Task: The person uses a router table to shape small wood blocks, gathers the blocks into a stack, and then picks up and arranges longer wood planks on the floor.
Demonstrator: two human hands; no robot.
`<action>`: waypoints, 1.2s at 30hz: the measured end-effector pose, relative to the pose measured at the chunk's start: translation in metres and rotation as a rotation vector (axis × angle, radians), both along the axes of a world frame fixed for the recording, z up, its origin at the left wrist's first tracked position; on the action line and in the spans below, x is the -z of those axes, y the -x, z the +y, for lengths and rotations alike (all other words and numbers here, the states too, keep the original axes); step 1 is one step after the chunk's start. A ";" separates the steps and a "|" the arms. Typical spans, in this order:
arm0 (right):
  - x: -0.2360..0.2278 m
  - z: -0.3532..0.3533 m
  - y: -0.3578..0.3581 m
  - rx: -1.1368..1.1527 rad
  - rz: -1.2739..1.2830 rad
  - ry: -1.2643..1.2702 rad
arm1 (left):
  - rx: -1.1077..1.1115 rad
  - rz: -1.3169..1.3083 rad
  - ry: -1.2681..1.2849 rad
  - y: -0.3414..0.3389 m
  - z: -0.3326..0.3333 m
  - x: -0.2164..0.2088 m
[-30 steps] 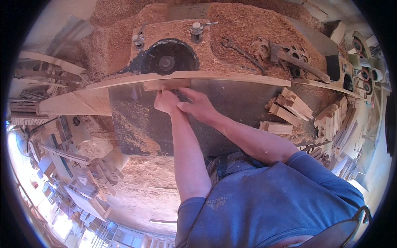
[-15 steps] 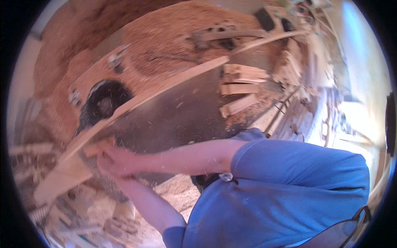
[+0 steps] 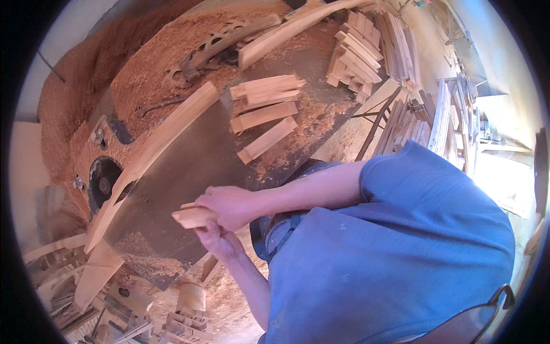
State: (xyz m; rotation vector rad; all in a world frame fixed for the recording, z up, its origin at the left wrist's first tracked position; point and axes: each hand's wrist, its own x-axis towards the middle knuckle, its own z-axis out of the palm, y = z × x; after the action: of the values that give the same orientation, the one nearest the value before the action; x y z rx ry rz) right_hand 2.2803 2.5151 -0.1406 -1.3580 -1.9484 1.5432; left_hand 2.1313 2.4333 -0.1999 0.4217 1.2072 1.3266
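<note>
Both hands meet around a short, pale wooden block (image 3: 195,217) above the dark metal machine table (image 3: 172,183). My right hand (image 3: 232,206), on the upper arm in the picture, has its fingers closed over the block's upper side. From below, my left hand (image 3: 220,242) grips its lower edge, the thumb raised against the wood. A notch or second strip shows along the block's top; I cannot tell which. Beyond the block, a long wooden fence (image 3: 154,155) runs across the table, and a round black part (image 3: 104,182) sits behind the fence in a gap.
Several cut wooden pieces (image 3: 266,112) lie on the table to the right of the fence. Farther off stands a stack of similar pieces (image 3: 355,57). Shavings (image 3: 143,86) heap behind the fence. Wood offcuts (image 3: 186,321) litter the floor at lower left.
My hands have drawn back from the fence toward my body, bringing the block with them. My head view has shifted, so the laid-out pieces show farther left and more sharply.
</note>
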 end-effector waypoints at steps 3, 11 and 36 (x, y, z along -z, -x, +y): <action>-0.004 -0.018 -0.071 0.131 -0.021 -0.015 | 0.225 -0.061 -0.026 -0.061 0.001 -0.004; -0.010 -0.078 -0.256 0.628 -0.036 -0.189 | 0.693 1.158 -0.359 -0.166 0.028 -0.017; 0.050 -0.053 -0.329 1.173 0.202 0.159 | 0.522 0.036 0.121 -0.165 0.064 0.005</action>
State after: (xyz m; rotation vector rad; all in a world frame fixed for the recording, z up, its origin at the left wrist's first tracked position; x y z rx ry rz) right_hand 2.6096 2.4617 -0.1903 -1.7930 -0.6037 1.1238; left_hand 2.2963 2.4973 -0.2054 0.6253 1.1020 0.7974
